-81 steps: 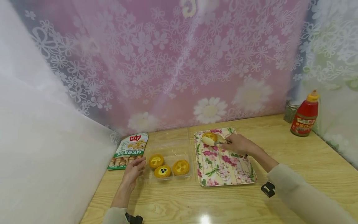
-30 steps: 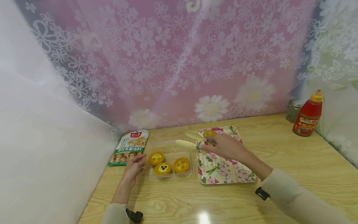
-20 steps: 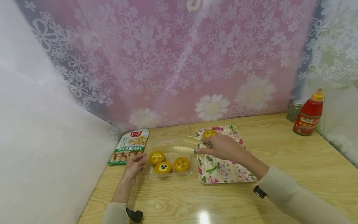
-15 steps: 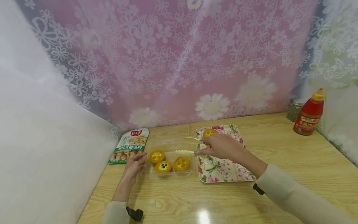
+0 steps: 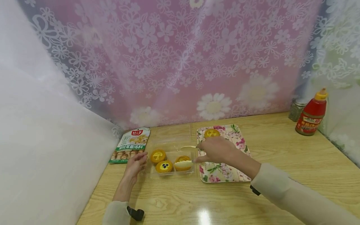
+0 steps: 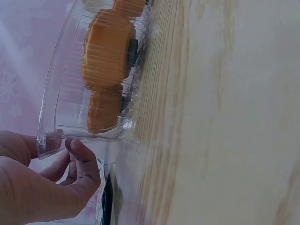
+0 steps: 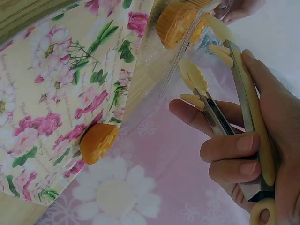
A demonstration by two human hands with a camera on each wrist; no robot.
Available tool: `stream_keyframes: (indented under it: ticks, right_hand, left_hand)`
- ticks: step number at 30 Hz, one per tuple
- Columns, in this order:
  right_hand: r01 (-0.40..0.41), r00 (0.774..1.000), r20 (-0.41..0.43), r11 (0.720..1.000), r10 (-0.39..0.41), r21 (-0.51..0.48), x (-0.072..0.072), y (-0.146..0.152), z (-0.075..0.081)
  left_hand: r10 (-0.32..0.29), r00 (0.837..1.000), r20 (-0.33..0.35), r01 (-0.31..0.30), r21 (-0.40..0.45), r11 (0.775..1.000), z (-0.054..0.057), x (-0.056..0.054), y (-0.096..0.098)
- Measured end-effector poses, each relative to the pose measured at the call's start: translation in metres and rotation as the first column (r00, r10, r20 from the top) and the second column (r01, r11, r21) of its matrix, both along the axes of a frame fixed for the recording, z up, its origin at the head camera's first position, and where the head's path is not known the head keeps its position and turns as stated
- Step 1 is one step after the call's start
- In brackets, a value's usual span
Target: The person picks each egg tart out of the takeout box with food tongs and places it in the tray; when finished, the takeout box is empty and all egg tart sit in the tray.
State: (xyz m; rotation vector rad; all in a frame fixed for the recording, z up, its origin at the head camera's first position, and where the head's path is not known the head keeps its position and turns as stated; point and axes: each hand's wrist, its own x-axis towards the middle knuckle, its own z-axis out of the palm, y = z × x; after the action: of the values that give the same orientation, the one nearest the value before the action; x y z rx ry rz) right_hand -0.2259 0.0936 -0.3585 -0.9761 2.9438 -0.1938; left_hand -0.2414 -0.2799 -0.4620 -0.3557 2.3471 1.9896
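Note:
My left hand [image 5: 134, 166] pinches the left edge of a clear plastic container [image 5: 172, 148]; in the left wrist view, its thumb and fingers meet at the rim corner. Inside are three egg tarts: one plain [image 5: 158, 156], one topped with dark berries [image 5: 164, 167], and one on the right [image 5: 182, 158]. My right hand [image 5: 217, 150] holds metal tongs [image 7: 246, 101] with cream-coloured tips, spread apart. The lower tip overlaps the right tart in the head view; the upper tip lies over the container behind it. A fourth tart [image 5: 211, 133] sits on the floral tray [image 5: 213, 172].
A green-and-white food pouch [image 5: 130, 145] lies left of the container. At the back right stand a red sauce bottle [image 5: 310, 114] and a small spice jar [image 5: 296, 110]. A flowered curtain [image 5: 168, 68] hangs behind the wooden table [image 5: 157, 200].
My right hand has carried the tongs left and down from the tart on the tray to the right-hand tart in the container, their tips spreading apart. My left hand has stayed at the container's edge.

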Motion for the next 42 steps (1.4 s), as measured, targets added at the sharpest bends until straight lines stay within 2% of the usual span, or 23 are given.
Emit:
stream_keyframes:
  ticks: [11, 22, 29, 37, 42]
  right_hand:
    - [0.027, 1.0, -0.007, 0.998, -0.027, 0.065, 0.004, -0.016, 0.001]
    - [0.043, 0.994, -0.109, 0.994, -0.032, 0.102, 0.006, -0.025, -0.003]
    - [0.065, 0.972, -0.231, 0.989, -0.033, 0.135, 0.003, -0.025, -0.011]
    - [0.095, 0.983, -0.167, 0.991, -0.079, 0.093, -0.001, -0.023, -0.011]
    - [0.089, 0.984, -0.165, 0.991, -0.071, 0.104, -0.004, -0.025, -0.008]
  left_hand:
    - [0.021, 1.0, 0.001, -0.022, 0.005, 1.0, -0.001, -0.001, 0.0]
    - [0.014, 1.0, -0.016, -0.014, 0.011, 1.0, -0.002, -0.002, 0.001]
    - [0.016, 1.0, -0.015, -0.016, 0.006, 1.0, -0.002, 0.001, 0.003]
    - [0.015, 1.0, -0.002, -0.015, 0.015, 1.0, -0.004, -0.001, 0.001]
    - [0.015, 1.0, -0.003, -0.015, 0.016, 1.0, -0.004, -0.001, -0.001]
